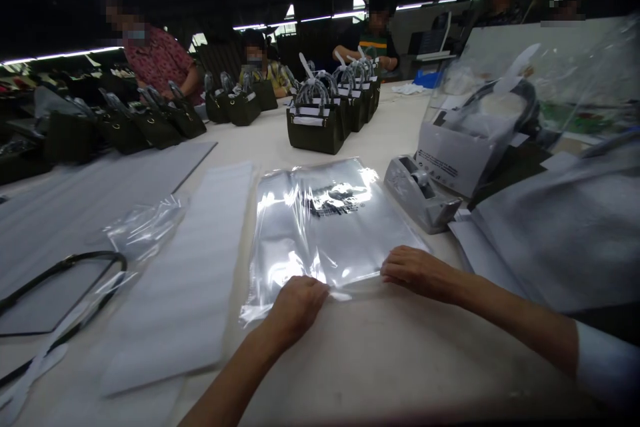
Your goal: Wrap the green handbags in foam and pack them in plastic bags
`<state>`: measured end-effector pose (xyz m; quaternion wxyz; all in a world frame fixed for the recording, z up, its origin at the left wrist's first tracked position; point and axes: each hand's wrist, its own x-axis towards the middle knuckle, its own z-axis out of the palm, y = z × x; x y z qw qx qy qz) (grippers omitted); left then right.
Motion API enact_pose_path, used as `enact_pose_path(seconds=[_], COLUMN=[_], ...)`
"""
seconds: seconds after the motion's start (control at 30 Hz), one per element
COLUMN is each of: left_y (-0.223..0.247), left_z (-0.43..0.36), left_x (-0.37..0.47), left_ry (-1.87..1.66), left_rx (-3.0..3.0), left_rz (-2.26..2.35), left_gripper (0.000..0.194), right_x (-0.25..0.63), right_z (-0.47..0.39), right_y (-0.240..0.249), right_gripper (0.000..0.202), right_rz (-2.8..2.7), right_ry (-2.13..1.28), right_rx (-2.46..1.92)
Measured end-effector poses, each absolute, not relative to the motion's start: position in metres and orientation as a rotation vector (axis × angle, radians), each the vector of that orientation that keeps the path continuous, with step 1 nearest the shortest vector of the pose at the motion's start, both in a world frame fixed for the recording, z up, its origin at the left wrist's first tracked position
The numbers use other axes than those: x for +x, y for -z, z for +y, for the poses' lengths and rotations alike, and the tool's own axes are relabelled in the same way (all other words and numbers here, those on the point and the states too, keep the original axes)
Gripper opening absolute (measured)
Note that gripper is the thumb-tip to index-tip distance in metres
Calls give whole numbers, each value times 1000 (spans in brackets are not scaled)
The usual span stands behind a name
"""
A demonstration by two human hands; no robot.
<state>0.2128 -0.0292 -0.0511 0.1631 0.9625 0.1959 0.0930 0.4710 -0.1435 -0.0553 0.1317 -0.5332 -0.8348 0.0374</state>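
Note:
A stack of clear plastic bags (pixel 350 233) with dark print lies flat on the white table (pixel 380 353). My left hand (pixel 299 303) is closed on the near edge of the plastic, left of its middle. At the near right corner, my right hand (pixel 413 272) pinches the same edge. Just beyond my right hand stands a grey tape dispenser (pixel 423 193). White foam sheets (pixel 190 273) lie to the left of the plastic.
Dark handbags (pixel 315 130) stand in rows farther back. A bagged handbag (pixel 470 140) is at the right, beside grey sheets (pixel 565 227). A dark strap (pixel 65 263) lies at the left. Several people are across the table.

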Motion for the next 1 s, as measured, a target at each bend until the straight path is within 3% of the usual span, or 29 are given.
enact_pose_path(seconds=[0.17, 0.37, 0.43, 0.53, 0.6, 0.77, 0.87, 1.0], left_y=[46, 37, 37, 37, 32, 2, -5, 7], left_z=[-21, -17, -20, -26, -28, -25, -28, -33], left_x=[219, 227, 230, 236, 240, 245, 248, 252], left_ry=[-192, -162, -205, -318, -451, -858, -885, -802], left_rx=[2524, 2294, 2249, 2191, 2177, 2221, 2313, 2372], left_rz=[724, 729, 761, 815, 872, 1014, 941, 867], left_gripper=[12, 26, 23, 19, 20, 22, 18, 17], right_x=[467, 470, 463, 440, 426, 416, 410, 402], right_z=[-143, -133, -133, -136, -138, -151, -158, -150], right_y=[62, 47, 39, 37, 44, 54, 32, 12], right_gripper=[23, 20, 12, 35, 28, 18, 15, 26], right_rz=[-2295, -2257, -2304, -2445, -2470, -2544, -2514, -2354], right_ry=[-94, -16, 67, 351, 509, 360, 355, 684], right_rx=[-1651, -1665, -1608, -1405, -1287, -1465, -1404, -1456])
